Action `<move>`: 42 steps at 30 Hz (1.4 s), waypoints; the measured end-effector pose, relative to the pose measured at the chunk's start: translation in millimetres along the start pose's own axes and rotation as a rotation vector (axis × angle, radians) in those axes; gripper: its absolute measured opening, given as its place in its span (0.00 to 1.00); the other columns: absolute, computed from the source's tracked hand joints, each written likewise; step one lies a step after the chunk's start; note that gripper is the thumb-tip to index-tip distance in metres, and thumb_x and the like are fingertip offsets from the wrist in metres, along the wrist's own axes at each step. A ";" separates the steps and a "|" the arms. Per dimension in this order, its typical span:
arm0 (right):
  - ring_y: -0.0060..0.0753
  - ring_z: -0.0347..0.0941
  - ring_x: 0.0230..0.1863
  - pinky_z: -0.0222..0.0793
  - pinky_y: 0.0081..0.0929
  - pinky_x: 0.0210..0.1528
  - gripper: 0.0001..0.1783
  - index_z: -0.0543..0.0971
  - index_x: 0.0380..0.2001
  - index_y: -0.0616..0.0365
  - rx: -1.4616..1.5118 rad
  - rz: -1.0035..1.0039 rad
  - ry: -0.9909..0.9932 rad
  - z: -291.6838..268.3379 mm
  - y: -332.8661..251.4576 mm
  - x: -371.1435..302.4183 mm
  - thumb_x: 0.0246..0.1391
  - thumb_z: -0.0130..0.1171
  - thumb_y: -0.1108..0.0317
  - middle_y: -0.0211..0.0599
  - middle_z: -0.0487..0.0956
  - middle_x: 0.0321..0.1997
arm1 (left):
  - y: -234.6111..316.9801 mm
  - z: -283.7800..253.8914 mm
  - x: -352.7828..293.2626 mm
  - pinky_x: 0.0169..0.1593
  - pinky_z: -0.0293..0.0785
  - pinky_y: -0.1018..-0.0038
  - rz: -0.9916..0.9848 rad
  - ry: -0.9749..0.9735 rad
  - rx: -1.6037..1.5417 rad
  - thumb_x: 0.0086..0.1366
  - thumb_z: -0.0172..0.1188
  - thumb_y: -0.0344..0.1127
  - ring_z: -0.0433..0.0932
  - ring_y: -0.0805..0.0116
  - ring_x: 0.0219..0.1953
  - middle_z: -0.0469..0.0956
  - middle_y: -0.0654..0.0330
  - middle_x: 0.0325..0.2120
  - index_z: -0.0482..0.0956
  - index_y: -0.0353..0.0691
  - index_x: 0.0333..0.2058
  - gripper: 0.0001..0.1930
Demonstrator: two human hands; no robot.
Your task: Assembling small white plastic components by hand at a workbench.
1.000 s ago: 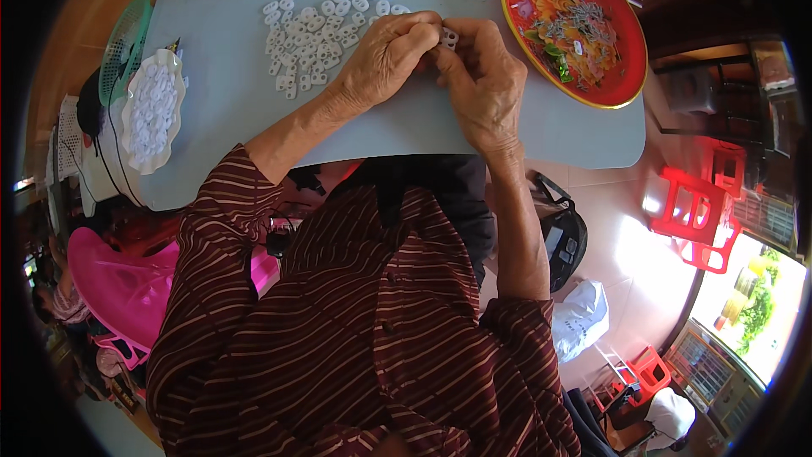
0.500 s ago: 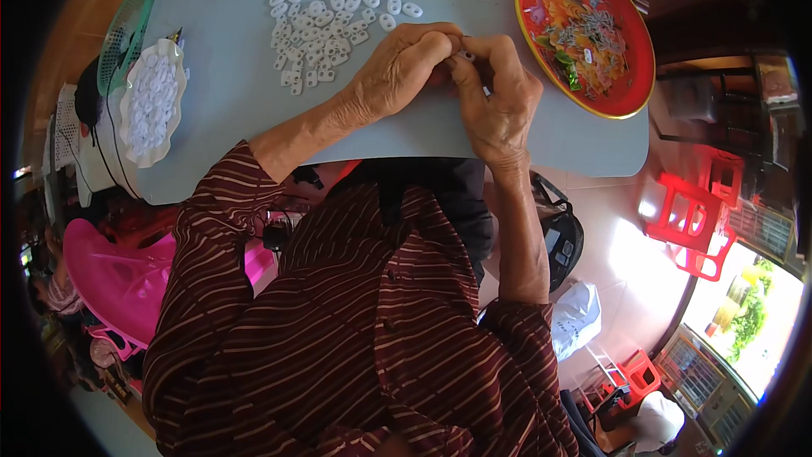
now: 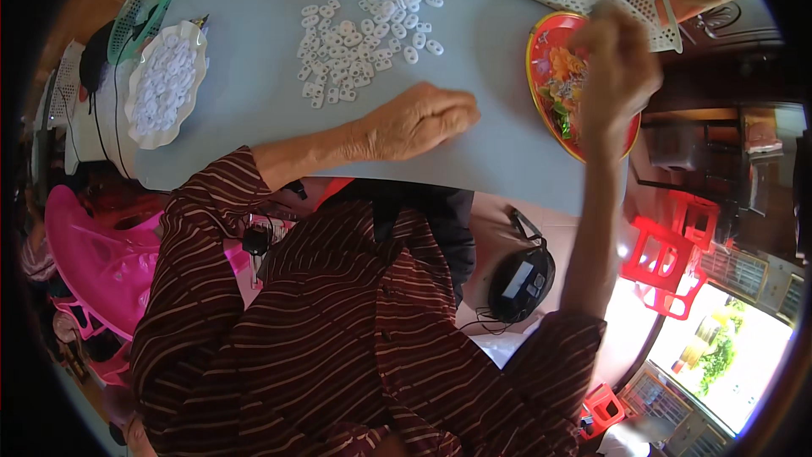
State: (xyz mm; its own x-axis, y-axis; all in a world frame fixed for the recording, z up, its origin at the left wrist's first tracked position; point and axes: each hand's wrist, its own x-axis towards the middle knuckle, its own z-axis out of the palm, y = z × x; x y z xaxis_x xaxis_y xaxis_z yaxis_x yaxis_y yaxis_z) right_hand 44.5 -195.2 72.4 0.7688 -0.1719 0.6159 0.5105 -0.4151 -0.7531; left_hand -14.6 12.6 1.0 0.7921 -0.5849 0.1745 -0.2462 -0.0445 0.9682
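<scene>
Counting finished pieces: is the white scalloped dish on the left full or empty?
Full: the white scalloped dish is heaped with small white rings.

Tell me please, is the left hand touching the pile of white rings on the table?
Apart: the head view shows bare table between the left hand and the white rings.

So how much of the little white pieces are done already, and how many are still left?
Done, it seems: a white scalloped dish is heaped with white pieces. In hand: the right hand, blurred, is raised over the red tray of colourful bits; whether it holds anything, I cannot tell. The left hand rests curled on the blue table. Left: a big scatter of loose white rings.
</scene>
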 end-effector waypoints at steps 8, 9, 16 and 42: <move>0.23 0.75 0.25 0.69 0.20 0.29 0.05 0.80 0.30 0.59 -0.598 -0.419 -0.012 -20.2 45.4 96.7 0.49 0.58 0.73 0.33 0.80 0.25 | 0.3 -5.4 0.7 0.26 0.62 0.73 -0.100 -0.036 -0.085 0.67 0.45 0.44 0.61 0.73 0.19 0.64 0.63 0.14 0.68 0.35 0.24 0.19; 0.25 0.76 0.26 0.70 0.21 0.29 0.05 0.80 0.31 0.58 -0.465 -0.451 -0.073 -6.0 39.3 80.1 0.49 0.59 0.72 0.34 0.81 0.26 | -0.8 -6.3 2.0 0.26 0.62 0.73 -0.103 -0.026 -0.090 0.67 0.45 0.44 0.61 0.73 0.19 0.64 0.63 0.14 0.68 0.35 0.24 0.19; 0.46 0.76 0.30 0.72 0.34 0.36 0.09 0.80 0.33 0.58 -0.177 -0.135 -0.703 82.8 32.6 -14.5 0.46 0.58 0.70 0.47 0.79 0.30 | 0.7 -6.8 4.4 0.28 0.63 0.74 -0.097 -0.041 -0.068 0.67 0.42 0.47 0.63 0.73 0.20 0.64 0.63 0.13 0.66 0.36 0.22 0.21; 0.14 0.67 0.23 0.64 0.14 0.25 0.07 0.78 0.30 0.64 0.260 0.465 -0.561 29.5 -3.9 -61.6 0.53 0.58 0.70 0.27 0.76 0.22 | -4.7 -14.4 8.7 0.36 0.68 0.79 -0.068 0.232 -0.190 0.67 0.47 0.44 0.71 0.76 0.28 0.74 0.63 0.22 0.72 0.36 0.33 0.16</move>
State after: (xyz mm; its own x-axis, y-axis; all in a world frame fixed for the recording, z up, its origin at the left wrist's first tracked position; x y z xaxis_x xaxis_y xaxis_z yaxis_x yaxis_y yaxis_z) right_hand 6.5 -156.6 30.6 0.9709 0.2303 0.0656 0.1077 -0.1756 -0.9785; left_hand 1.5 19.5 0.6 0.9149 -0.3844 0.1235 -0.0969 0.0877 0.9914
